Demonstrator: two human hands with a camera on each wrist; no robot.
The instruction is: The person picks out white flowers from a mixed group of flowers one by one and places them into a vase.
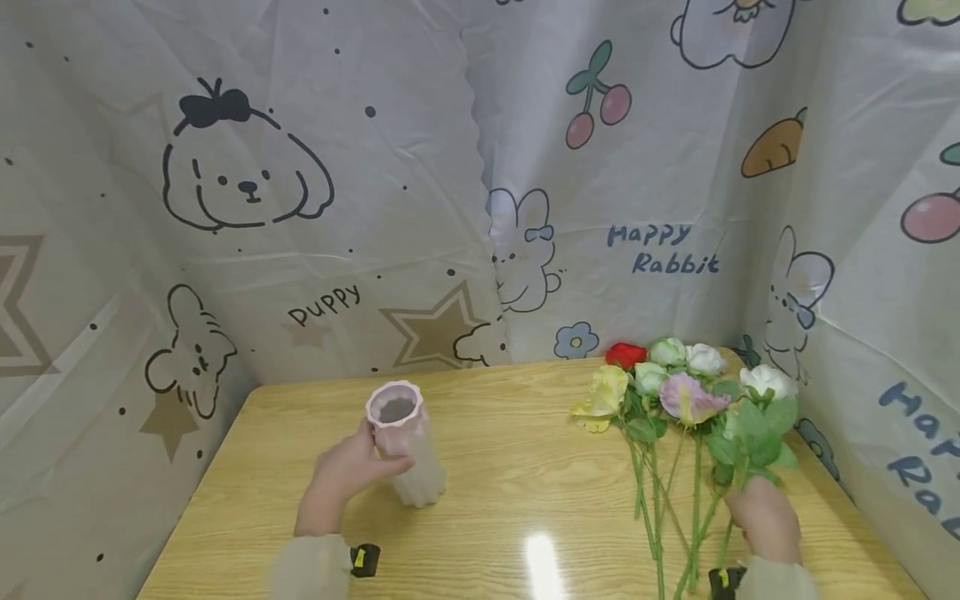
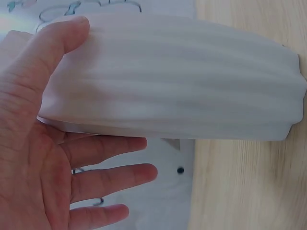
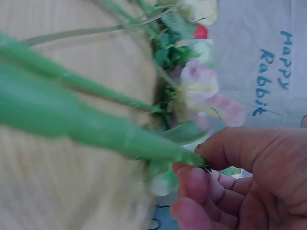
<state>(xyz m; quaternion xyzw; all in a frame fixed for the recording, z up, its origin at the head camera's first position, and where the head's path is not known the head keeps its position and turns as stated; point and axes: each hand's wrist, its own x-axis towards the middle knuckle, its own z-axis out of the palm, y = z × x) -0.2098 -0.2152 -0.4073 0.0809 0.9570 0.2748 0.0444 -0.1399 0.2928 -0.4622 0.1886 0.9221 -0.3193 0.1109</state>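
My left hand [image 1: 348,471] grips a pale pinkish-white fluted vase [image 1: 420,467] near its rim. In the left wrist view the thumb of the left hand [image 2: 43,158] lies across the ribbed side of the vase [image 2: 182,81], while several fingers extend below it. The vase's mouth faces up. On the right, my right hand [image 1: 767,518] pinches a green flower stem [image 3: 115,134] between thumb and fingertips, just under its leaves. That flower appears to be the white one [image 1: 767,382] at the far right, though leaves [image 1: 757,433] partly cover the join.
Beside the right hand lie several artificial flowers: a red rose [image 1: 626,355], a yellow flower [image 1: 602,396], a pink-purple flower [image 1: 692,398] and whitish-green ones. Their stems [image 1: 656,517] point toward the front edge. Printed curtains [image 1: 420,208] enclose the wooden table [image 1: 525,475] at the back and sides.
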